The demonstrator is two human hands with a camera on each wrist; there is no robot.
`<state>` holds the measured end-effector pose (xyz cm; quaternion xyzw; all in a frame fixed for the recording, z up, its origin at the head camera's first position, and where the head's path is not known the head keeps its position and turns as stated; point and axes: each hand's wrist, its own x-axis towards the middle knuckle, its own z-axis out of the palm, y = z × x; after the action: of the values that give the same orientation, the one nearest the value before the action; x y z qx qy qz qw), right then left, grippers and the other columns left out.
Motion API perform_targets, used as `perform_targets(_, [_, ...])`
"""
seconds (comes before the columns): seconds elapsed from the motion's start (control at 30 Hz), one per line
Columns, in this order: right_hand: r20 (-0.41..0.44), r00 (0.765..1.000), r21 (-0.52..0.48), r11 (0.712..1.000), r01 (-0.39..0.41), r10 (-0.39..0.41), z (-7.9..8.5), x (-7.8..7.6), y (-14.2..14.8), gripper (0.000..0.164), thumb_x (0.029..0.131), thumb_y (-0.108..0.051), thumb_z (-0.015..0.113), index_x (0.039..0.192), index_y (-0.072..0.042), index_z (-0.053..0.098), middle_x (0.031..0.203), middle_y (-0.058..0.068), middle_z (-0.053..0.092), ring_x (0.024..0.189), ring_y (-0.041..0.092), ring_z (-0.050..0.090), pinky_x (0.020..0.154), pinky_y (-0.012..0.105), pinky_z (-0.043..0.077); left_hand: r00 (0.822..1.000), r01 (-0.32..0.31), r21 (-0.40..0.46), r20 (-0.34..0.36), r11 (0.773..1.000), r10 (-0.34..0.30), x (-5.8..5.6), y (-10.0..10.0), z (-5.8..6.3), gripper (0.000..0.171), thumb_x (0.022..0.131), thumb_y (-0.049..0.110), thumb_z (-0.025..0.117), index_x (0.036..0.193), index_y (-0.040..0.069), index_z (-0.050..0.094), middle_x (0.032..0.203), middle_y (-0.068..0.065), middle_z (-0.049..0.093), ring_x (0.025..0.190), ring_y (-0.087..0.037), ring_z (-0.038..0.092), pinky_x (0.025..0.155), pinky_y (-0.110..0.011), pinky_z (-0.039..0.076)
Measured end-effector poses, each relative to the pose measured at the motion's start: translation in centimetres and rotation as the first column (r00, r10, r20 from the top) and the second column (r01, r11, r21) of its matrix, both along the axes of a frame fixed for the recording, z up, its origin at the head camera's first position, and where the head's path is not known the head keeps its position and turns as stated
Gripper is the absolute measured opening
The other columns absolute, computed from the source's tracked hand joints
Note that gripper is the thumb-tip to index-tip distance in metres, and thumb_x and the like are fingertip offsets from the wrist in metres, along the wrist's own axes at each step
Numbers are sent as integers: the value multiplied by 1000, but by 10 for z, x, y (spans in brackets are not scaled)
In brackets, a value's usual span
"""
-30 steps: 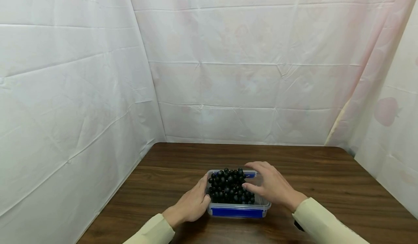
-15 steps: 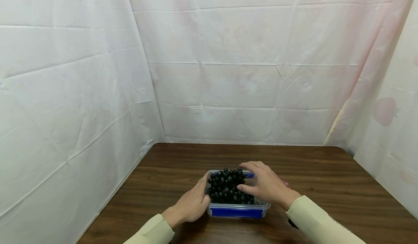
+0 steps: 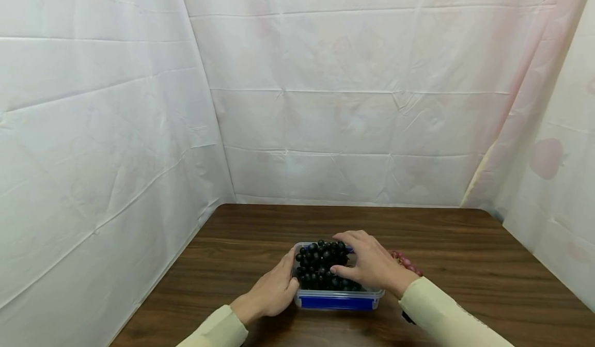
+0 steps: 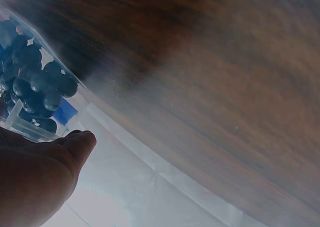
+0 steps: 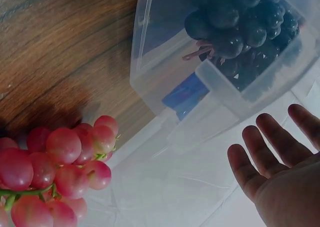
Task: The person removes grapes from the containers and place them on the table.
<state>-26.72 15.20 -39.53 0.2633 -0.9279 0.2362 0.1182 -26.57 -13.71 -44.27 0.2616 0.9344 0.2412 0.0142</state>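
Against box, left edge: left grip outstretched | right grip spread above right edge | tabletop wide behind

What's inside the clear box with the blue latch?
Heaped dark grapes, with a reddish stem showing in the right wrist view. The base beneath them is covered; in the head view, the right hand hides part of the box's right side.

Box of dark grapes — left hand against its left edge, right hand above its right — red grapes beyond.
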Motion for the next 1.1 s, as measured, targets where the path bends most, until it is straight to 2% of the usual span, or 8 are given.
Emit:
perform_targets(0.33, [-66, 997, 13, 1000, -26, 27, -5, -3, -6, 69, 88, -59, 73, 146, -24, 56, 143, -1, 57, 132, 26, 52, 105, 59, 44, 1000, -5, -5, -13, 1000, 5, 0, 0, 0, 69, 106, 22, 36, 165, 6, 6, 170, -12, 17, 151, -27, 30, 117, -52, 35])
perform_targets(0.57, [-62, 998, 20, 1000, -7, 8, -5, -4, -11, 67, 88, -53, 77, 144, -22, 57, 141, 1, 59, 132, 27, 52, 108, 60, 41, 1000, -9, 1, -8, 1000, 9, 0, 0, -1, 69, 106, 22, 36, 165, 6, 6, 170, -11, 17, 151, -27, 30, 116, -52, 36])
perform_targets(1.1, [-51, 999, 42, 999, 13, -11, -5, -4, -16, 67, 88, -49, 78, 145, -20, 57, 142, 3, 59, 132, 29, 52, 108, 61, 41, 1000, -12, -8, -7, 1000, 12, 0, 1, 0, 69, 105, 23, 36, 165, 5, 6, 170, -13, 18, 151, -28, 30, 117, -52, 35])
